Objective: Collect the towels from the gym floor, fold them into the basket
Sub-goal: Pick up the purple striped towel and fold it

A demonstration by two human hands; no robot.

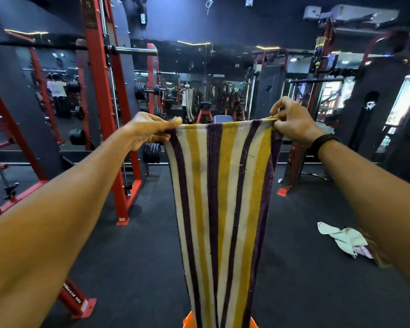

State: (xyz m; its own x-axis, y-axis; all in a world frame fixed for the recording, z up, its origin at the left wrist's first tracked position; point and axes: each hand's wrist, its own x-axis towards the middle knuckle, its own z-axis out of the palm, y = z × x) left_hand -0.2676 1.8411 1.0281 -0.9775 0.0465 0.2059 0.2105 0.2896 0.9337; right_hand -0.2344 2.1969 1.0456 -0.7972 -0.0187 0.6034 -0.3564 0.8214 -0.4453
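arms: bare, no sleeves | right wrist: black band (322,141)

Both arms stretched forward at chest height, left hand (149,129) and right hand (294,121) each pinching a top corner of the striped towel (223,197), a dark band around the right wrist.

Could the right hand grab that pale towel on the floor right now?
Probably not: the right hand is pinching the striped towel's corner up high, and the pale towel lies far below on the floor.
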